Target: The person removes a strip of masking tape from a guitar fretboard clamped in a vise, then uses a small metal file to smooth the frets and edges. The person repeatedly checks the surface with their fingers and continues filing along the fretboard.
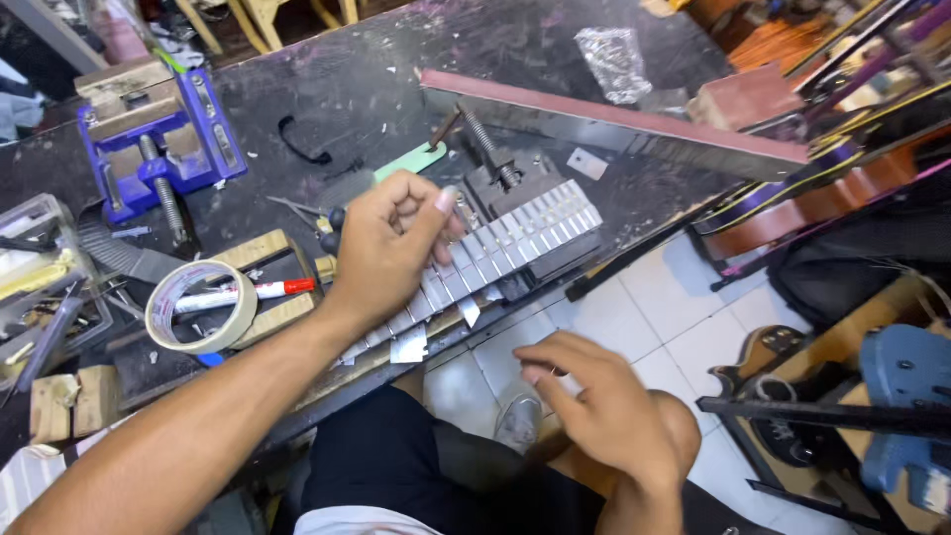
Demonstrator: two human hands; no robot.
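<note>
A row of shiny metal pieces is being pinched by the left hand. The right hand, loosely curled and empty, is being held at five o'clock. A tape roll and red marker are lying at nine o'clock.

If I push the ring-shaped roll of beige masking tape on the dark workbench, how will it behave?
The roll of beige masking tape lies flat, so it would probably slide, not roll. It looks hollow and thin-walled, so likely light. A red-capped white marker lies across it and may fall off or drag along over the dark workbench.
</note>
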